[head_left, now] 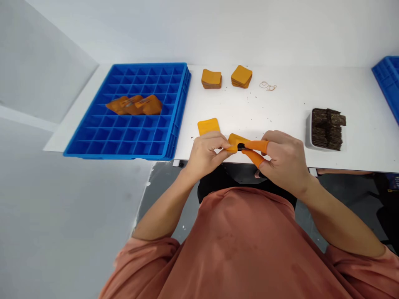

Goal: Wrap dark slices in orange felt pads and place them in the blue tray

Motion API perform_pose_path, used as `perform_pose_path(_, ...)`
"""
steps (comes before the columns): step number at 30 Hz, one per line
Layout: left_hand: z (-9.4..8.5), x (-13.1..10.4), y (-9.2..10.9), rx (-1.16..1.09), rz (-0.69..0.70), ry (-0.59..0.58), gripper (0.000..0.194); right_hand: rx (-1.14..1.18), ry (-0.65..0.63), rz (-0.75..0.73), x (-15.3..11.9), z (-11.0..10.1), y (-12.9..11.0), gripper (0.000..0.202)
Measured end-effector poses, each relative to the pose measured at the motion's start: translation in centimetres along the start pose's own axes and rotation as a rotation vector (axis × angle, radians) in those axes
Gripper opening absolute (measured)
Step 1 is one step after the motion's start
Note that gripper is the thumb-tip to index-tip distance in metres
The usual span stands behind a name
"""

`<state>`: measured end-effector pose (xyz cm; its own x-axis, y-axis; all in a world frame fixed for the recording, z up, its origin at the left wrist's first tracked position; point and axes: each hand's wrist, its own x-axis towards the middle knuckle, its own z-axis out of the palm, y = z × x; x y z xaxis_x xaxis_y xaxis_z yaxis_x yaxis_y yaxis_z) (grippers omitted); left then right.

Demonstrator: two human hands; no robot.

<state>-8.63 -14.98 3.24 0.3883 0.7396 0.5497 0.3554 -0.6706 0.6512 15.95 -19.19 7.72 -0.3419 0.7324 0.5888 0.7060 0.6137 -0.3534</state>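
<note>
In the head view, my left hand (207,153) pinches the left edge of a small yellow square pouch (238,138) just above the table's front edge. My right hand (282,160) wears orange covers on its thumb and index finger. Those fingertips are closed on a small black piece (241,146) at the near right side of the pouch; whether it is partly inside I cannot tell. Another yellow square (208,126) lies flat on the table just beyond my left hand.
At left, a blue divided tray (172,137) bears several orange pouches (135,104). Two orange stacks (211,78) (241,75) stand at the back beside thin rubber bands (268,86). A white container (308,131) holds dark thin squares (327,128) at right. Another blue tray (388,79) sits far right.
</note>
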Motion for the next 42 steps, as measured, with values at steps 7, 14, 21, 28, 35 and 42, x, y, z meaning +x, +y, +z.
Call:
perform_pose_path(7, 0.5, -0.2, 0.0, 0.014, 0.016, 0.002, 0.013, 0.005, -0.057, -0.045, -0.4, 0.0, 0.3, 0.028)
perform_pose_path(14, 1.1, -0.5, -0.6, -0.274, -0.145, 0.022, 0.024, 0.38, -0.021, 0.257, -1.0, -0.5, 2.1, 0.037)
perform_pose_path(21, 1.9, -1.0, -0.7, -0.389, -0.236, 0.02, 0.027, 0.671, -0.014, 0.468, -1.3, 1.7, 2.7, 0.01)
perform_pose_path(28, 1.9, -1.2, -0.9, -0.326, -0.228, 0.188, 0.028, 0.611, 0.088, 0.42, -1.6, 2.2, 2.9, 0.006)
perform_pose_path(35, 1.6, -0.5, -0.3, -0.218, -0.093, 0.171, 0.016, 0.526, 0.127, 0.338, -1.6, 1.9, 3.1, 0.007)
perform_pose_path(42, 0.9, -0.5, 0.1, -0.074, -0.045, 0.047, 0.022, 0.407, 0.068, 0.215, -2.2, 2.2, 3.3, 0.01)
